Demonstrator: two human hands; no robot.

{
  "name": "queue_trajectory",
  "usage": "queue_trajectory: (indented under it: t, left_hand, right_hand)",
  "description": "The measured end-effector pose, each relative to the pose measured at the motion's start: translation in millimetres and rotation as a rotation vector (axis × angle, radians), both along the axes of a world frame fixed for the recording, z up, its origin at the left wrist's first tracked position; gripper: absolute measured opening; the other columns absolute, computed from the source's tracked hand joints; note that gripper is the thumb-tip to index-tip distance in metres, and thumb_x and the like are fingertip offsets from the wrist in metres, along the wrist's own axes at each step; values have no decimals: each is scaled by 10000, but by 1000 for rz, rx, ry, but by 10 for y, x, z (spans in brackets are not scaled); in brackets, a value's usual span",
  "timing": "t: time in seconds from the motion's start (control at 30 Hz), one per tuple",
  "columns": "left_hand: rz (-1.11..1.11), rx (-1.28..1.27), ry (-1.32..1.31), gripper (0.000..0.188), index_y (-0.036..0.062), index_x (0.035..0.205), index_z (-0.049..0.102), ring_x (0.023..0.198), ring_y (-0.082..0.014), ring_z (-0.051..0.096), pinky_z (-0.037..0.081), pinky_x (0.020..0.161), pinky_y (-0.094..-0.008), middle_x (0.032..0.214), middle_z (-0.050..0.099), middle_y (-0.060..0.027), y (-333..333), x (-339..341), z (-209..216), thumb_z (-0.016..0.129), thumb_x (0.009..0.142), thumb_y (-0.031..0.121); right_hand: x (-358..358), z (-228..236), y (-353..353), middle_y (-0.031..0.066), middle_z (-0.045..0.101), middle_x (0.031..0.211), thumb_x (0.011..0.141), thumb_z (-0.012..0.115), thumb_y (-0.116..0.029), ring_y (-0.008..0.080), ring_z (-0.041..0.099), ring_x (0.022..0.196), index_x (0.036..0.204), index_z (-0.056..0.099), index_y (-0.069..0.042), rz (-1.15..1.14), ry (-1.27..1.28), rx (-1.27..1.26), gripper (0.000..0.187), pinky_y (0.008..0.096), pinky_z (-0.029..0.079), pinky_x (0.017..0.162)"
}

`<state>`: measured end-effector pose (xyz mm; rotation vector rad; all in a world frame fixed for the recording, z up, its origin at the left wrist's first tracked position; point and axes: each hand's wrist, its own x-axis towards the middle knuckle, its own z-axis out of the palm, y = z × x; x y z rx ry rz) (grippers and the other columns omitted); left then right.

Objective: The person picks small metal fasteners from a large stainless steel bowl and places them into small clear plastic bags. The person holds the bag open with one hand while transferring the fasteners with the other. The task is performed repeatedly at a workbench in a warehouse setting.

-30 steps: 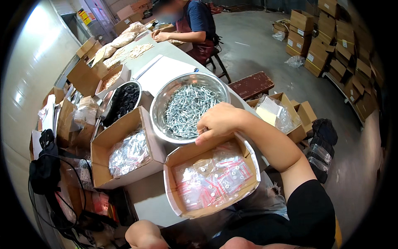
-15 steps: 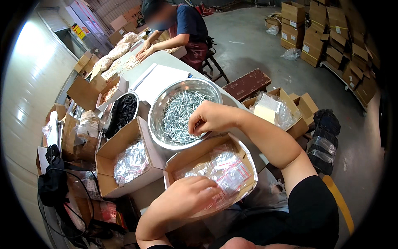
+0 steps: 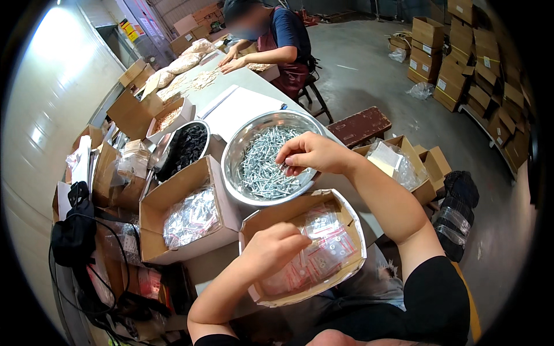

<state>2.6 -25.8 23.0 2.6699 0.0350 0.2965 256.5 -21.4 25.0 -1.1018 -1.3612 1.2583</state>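
A round steel bowl (image 3: 229, 173) holds a heap of silvery screws (image 3: 262, 158). Over the bowl's right side, my right hand (image 3: 314, 153) has its thumb and fingertips pinched together; what sits between them is too small to make out against the screws. Nearer to me stands an open cardboard box (image 3: 359, 245) with clear, red-edged zip bags (image 3: 332, 245), some with small washer-like rings in or on them. Above its left side hovers my left hand (image 3: 272, 249), fingers curled together and tips pointing right; anything in them is hidden.
Left of my box is another cardboard box (image 3: 151, 225) of filled small bags (image 3: 193, 216). Behind it sits a container of black pieces (image 3: 187, 147). White paper (image 3: 234, 112) lies beyond the bowl. A co-worker (image 3: 283, 46) sits at the table's far end. A bench (image 3: 363, 126) stands right.
My right hand has lifted slightly from the screws, fingers pinched. My left hand has risen off the bags, its fingers drawn together. The whole view has shifted a little.
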Motion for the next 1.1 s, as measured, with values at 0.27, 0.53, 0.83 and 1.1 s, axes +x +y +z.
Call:
queue_trajectory:
  t: [0.27, 0.53, 0.83, 1.1]
  left_hand:
    - [180, -200, -285, 87, 9, 801, 670, 605, -207, 620, 488, 549, -301, 703, 637, -96, -6, -3, 35, 749, 763, 8]
    - [320, -391, -275, 128, 20, 754, 672, 607, -181, 603, 483, 561, -287, 715, 647, -78, 63, -43, -26, 766, 792, 99]
    - [410, -552, -165, 160, -6, 760, 659, 614, -104, 592, 474, 562, -251, 682, 650, -86, 89, -41, 18, 767, 807, 102]
    - [468, -1018, -226, 179, -4, 735, 634, 679, -43, 558, 452, 592, -210, 706, 645, 5, 174, -82, -71, 759, 825, 86]
  right_hand:
    - [-1, -79, 40, 73, 669, 928, 888, 614, -24, 107, 647, 813, 1029, 627, 29, -16, 58, 45, 150, 241, 551, 746]
    - [-52, -7, 10, 52, 676, 837, 888, 642, -60, 92, 638, 690, 948, 633, 14, -71, -1, -3, 96, 217, 522, 629]
    - [-41, -81, 40, 58, 655, 855, 894, 621, -35, 107, 641, 784, 984, 619, 13, -51, 11, 64, 102, 246, 526, 694]
    - [-72, -26, 4, 46, 653, 853, 902, 623, -66, 101, 641, 730, 1022, 597, -9, -97, 9, 24, 135, 225, 506, 638]
